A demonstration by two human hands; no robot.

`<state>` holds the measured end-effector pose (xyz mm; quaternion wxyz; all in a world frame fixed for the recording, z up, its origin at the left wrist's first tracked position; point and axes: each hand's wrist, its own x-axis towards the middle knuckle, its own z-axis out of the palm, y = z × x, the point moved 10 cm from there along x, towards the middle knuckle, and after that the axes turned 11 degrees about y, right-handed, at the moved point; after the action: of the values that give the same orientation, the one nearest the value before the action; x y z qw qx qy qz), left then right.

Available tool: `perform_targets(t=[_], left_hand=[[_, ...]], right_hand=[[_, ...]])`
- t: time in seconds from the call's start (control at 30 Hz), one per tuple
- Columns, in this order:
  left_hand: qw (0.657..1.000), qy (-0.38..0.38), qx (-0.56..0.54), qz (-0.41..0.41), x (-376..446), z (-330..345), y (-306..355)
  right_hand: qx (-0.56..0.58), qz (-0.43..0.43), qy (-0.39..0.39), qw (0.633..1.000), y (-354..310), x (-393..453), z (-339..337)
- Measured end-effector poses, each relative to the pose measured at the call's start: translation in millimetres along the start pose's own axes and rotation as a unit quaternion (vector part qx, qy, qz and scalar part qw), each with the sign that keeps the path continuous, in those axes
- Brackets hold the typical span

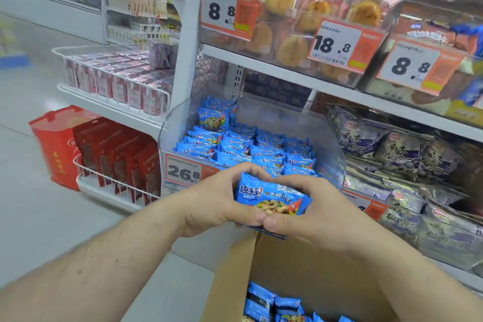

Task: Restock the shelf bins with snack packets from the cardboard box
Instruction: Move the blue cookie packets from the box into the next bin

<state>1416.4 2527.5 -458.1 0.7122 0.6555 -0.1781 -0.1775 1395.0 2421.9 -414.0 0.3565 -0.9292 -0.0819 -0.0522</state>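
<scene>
Towering above the aisle floor, the white shelf unit [261,59] carries a clear bin [329,144] already lined with blue packets, their faces up so shoppers can read them. Below, the cardboard box [300,269] stands open, more packets inside. The left hand [209,201] and right hand [313,206] together clasp a stack of snack packets [271,197] just before the bin, squared for placing.

Shop aisle with white metal shelving

A pale tiled floor [39,217] runs leftward past an end rack [117,91] with white wire baskets holding red packs; a red bag [56,146] stands on the floor beside it. On the right, white shelves [300,74] carry wrapped round pastries [295,10] above and purple bags [407,154] below, behind orange-and-white price tags [342,44]. Even, bright light.
</scene>
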Motion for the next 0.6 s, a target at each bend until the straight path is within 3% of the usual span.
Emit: perform_targets(t=[0.17, 0.27, 0.33, 0.43, 0.5, 0.6], left_hand=[[0.999, 0.045, -0.019, 0.019, 0, -26, 9], [0.988, 0.144, 0.002, 0.060, 2, -50, 24], [0.946, 0.272, 0.147, 0.098, 1, -77, 36], [0.818, 0.429, 0.367, 0.113, -4, -109, 49], [0.786, 0.433, 0.427, 0.110, 5, -112, 44], [0.781, 0.404, 0.463, 0.114, 20, -104, 32]], right_hand=[[0.015, -0.026, -0.013, 0.999, -23, 25, 2], [0.064, -0.006, -0.019, 0.998, -20, 48, 4], [0.094, 0.014, 0.001, 0.996, -14, 72, 2], [0.111, 0.048, 0.075, 0.990, -2, 122, -4], [0.099, 0.048, 0.120, 0.987, 1, 154, 1], [0.037, 0.011, 0.138, 0.990, -7, 189, 27]])
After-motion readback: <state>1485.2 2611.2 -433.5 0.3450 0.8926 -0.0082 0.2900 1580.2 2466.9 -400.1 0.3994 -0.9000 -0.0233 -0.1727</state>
